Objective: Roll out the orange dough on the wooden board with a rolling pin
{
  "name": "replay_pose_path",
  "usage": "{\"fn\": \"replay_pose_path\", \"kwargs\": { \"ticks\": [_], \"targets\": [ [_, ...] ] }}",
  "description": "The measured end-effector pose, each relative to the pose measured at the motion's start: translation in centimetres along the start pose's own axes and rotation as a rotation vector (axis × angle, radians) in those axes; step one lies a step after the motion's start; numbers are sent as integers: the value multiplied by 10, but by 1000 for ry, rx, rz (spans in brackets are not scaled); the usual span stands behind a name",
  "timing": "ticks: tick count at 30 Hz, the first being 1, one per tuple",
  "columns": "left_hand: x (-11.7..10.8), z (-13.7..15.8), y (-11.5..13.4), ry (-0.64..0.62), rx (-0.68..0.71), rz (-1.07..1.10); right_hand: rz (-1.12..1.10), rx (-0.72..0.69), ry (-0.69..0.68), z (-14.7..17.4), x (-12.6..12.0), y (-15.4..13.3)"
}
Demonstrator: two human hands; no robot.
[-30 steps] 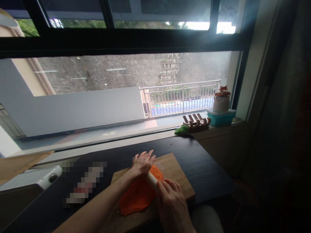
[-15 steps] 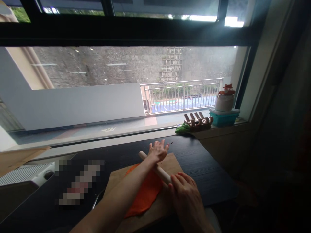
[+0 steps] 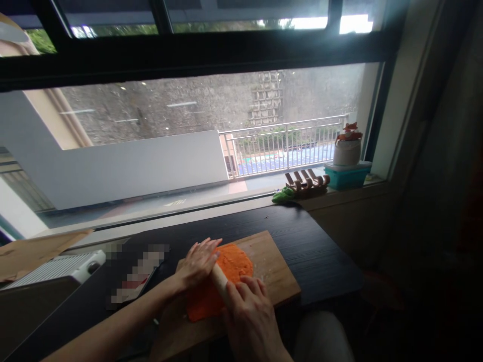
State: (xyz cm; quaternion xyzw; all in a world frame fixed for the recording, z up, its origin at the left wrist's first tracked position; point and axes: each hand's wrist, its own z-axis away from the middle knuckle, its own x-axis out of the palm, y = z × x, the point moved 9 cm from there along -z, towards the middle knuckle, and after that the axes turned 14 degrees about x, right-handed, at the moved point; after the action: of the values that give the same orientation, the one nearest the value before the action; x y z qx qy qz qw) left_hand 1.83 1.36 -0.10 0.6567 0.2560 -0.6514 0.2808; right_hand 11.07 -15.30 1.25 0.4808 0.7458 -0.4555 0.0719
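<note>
A pale rolling pin [image 3: 219, 282] lies slantwise across a flat sheet of orange dough [image 3: 237, 259]. The dough rests on a wooden board [image 3: 281, 281]. My left hand [image 3: 199, 260] presses its palm on the pin's far end, fingers stretched out straight and not wrapped round it. Over the near end, my right hand [image 3: 251, 309] has its fingers curled and covers that end. Both hands hide parts of the pin, and my left forearm passes over the board's left side.
The board stands on a dark table [image 3: 320, 256] below a window. On the sill are a green item [image 3: 284, 195], a brown rack-like object [image 3: 306, 182] and a teal box [image 3: 346, 176] with a white jar [image 3: 347, 152] on it. Cardboard [image 3: 41, 251] lies at left above a white radiator [image 3: 71, 266].
Both hands have moved left with the rolling pin, from the dough's right edge onto its middle. More dough shows right of the pin. The camera view has tilted slightly.
</note>
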Motion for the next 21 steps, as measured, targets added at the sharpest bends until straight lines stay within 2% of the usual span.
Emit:
{"fn": "replay_pose_path", "kwargs": {
  "ticks": [2,4,8,11,14,17,21],
  "targets": [
    [3,12,-9,11,-10,17,-14,-19,7,2,4,-4],
    [3,7,-6,18,-17,25,-4,-11,-18,-1,4,-1],
    [-2,-48,25,34,36,54,69,47,-12,-18,-14,23],
    [-3,-96,41,43,-20,128,134,70,36,-28,-30,45],
    [-4,-125,52,76,-39,155,174,72,60,-32,-40,61],
    [-7,-127,53,95,-48,143,205,28,33,-33,-40,59],
    [-8,-87,36,71,-122,113,245,4,3,-28,-28,38]
  ]
}}
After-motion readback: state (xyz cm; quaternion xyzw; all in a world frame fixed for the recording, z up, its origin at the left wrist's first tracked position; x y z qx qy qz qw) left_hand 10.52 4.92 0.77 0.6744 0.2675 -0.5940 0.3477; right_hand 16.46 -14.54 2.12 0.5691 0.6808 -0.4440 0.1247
